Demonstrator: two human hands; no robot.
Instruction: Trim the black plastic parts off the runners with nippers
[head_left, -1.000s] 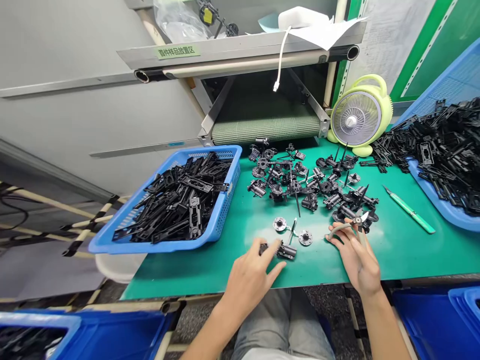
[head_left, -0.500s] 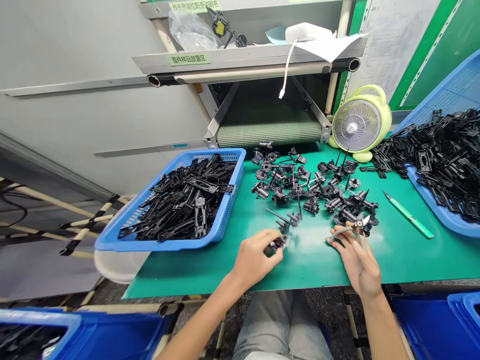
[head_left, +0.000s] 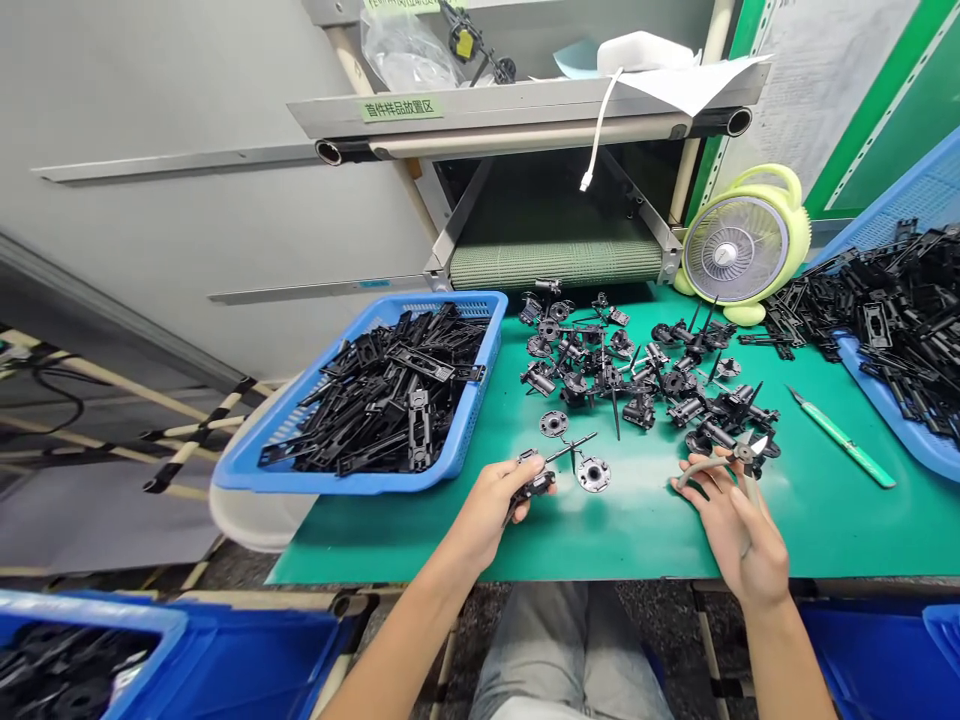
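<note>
Over the green table [head_left: 637,530], the hands sit well apart: the left hand [head_left: 491,510] grips a small black plastic part [head_left: 534,487] just beside a round black disc [head_left: 592,474], while the right hand [head_left: 731,530] holds side cutters [head_left: 739,458] near a heap of black parts [head_left: 600,370].

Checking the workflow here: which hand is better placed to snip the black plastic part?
Probably the right: the right hand holds the cutters, near the table's right side, while the left hand is occupied gripping the black part.
</note>
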